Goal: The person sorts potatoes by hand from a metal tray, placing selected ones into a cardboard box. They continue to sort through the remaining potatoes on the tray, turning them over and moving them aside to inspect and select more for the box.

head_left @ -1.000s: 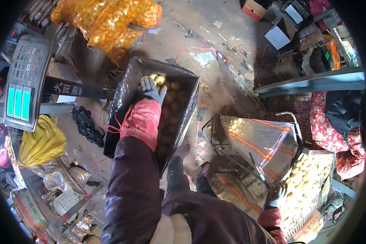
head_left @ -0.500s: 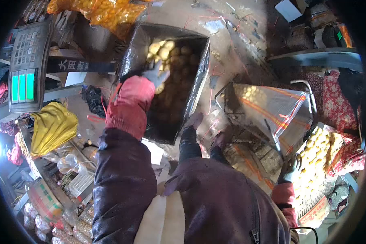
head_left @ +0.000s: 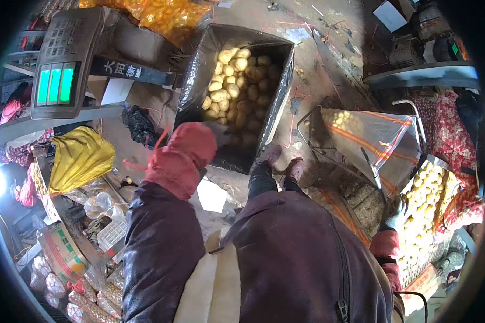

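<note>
A black-lined box (head_left: 286, 75) on the floor holds a layer of potatoes (head_left: 242, 89). My left hand (head_left: 219, 133), in a dark grey glove, is at the near left part of the box. Its red sleeve cover and the shadow inside the box hide most of its fingers. Far to the right, a plastic crate (head_left: 419, 266) is heaped with brightly lit potatoes (head_left: 426, 196). By the left edge of that heap is my right hand (head_left: 395, 218), in a pale grey-blue glove. Its fingers are small and partly hidden, and I cannot tell whether they grip the crate.
A scale display (head_left: 57, 83) with green panels stands at the upper left. Beside my feet, a metal frame (head_left: 415, 116) holds a clear, orange-striped bag (head_left: 363, 134). A yellow cloth (head_left: 83, 159) and a black plastic bag (head_left: 140, 125) lie left; an orange net sack (head_left: 167, 16) lies behind the box.
My left hand has drawn back from over the potatoes toward the near side of the box, uncovering the pile. My right hand stays by the crate. The whole view has shifted slightly.
</note>
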`<state>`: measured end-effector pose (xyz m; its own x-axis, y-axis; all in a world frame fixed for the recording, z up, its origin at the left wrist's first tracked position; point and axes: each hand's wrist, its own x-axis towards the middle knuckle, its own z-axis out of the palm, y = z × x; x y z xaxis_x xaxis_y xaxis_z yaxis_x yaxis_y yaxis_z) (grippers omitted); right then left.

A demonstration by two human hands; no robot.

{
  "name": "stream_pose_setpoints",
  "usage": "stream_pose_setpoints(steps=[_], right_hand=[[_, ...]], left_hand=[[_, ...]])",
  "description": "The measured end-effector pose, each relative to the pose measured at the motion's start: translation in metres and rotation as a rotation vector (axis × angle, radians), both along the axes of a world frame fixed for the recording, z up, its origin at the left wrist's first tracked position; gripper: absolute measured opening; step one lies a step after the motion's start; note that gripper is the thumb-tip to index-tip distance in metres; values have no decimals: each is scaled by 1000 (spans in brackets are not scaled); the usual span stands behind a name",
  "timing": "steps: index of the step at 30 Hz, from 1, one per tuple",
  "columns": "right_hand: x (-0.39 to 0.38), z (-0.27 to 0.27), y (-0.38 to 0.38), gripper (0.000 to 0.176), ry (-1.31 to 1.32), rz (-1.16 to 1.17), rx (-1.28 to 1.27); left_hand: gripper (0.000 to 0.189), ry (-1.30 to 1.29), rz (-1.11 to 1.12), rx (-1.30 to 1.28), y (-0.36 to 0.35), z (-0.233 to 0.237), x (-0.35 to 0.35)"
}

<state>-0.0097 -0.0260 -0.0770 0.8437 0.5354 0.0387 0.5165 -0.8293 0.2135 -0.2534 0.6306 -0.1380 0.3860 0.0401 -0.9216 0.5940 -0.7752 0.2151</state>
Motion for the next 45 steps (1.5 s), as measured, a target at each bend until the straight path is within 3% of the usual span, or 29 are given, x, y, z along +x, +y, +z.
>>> stream_pose_setpoints(steps=[2,3,6,7,10,13,18,19,20,21,22,24,26,27,28,30,32,36,41,44,45], right_hand=[[-5,11,20,35,3,-54,15],[-8,14,25,38,0,-55,37],[3,3,10,41,74,-45,-71],[4,8,12,42,190,-111,-26],[-8,16,29,43,53,-141,8],[-7,12,26,41,89,-222,-50],[-1,-14,3,42,22,-85,194],[-5,44,60,38,202,-119,249],[-8,53,71,33,86,-75,269],[-9,44,65,31,95,-114,265],[-14,28,60,32,-15,-83,368],[-22,22,59,41,-77,-192,380],[-33,76,68,43,-2,-278,241],[-25,71,59,42,48,-271,273],[-22,66,53,41,85,-257,298],[-19,50,46,43,98,-228,441],[-28,43,44,44,9,-257,647],[-61,63,10,39,-118,-199,873],[-119,96,-59,34,17,-334,946],[-143,105,-96,40,62,-440,935],[-151,104,-107,42,-60,-484,882]], left_hand=[[63,-635,-245,270,-23,-70,-6],[61,-736,-293,324,-27,-93,1],[56,-609,-308,247,-31,-108,4],[54,-546,-307,215,-31,-101,2],[48,-438,-331,158,-21,-71,-8],[42,-368,-353,133,-14,-32,-23],[34,-334,-376,170,-19,60,-23],[33,-368,-371,192,-21,78,-19],[31,-437,-365,202,-25,88,-12],[32,-565,-505,291,28,-36,-33],[35,-512,19,338,38,-61,-18],[34,-856,157,272,-7,1,40],[34,-1152,185,173,-67,67,90],[32,-1136,161,91,-83,67,118],[28,-1264,203,-79,-130,94,143],[23,-1234,89,-217,-194,127,182],[18,-1384,-215,-274,-250,134,212],[17,-1416,-427,-580,-372,147,241],[19,-1464,-745,-697,-490,151,249],[17,-1460,-905,-678,-537,140,254],[16,-1440,-962,-639,-548,135,256]])
